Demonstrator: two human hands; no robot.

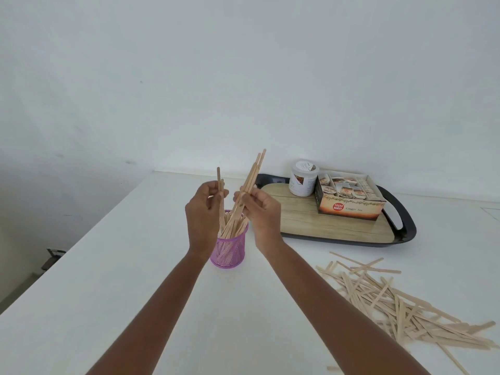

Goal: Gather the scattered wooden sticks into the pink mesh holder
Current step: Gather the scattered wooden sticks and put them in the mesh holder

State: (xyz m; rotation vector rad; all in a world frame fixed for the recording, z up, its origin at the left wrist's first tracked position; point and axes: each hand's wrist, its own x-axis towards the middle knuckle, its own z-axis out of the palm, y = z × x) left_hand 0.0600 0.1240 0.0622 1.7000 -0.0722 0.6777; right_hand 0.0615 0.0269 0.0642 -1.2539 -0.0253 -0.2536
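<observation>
The pink mesh holder [229,250] stands on the white table, partly behind my left wrist, with several wooden sticks leaning inside it. My left hand [204,213] is closed on one or two upright sticks [219,178] just above the holder's left rim. My right hand [261,212] grips a small bundle of sticks [253,171] tilted up to the right, their lower ends reaching into the holder. A loose pile of scattered sticks [400,301] lies flat on the table at the lower right.
A dark tray [405,234] with a wood-look floor sits behind to the right, carrying a white tub [303,181] and an open ginger tea box [350,201]. The table's left edge [81,236] drops off toward the floor. A white wall stands behind.
</observation>
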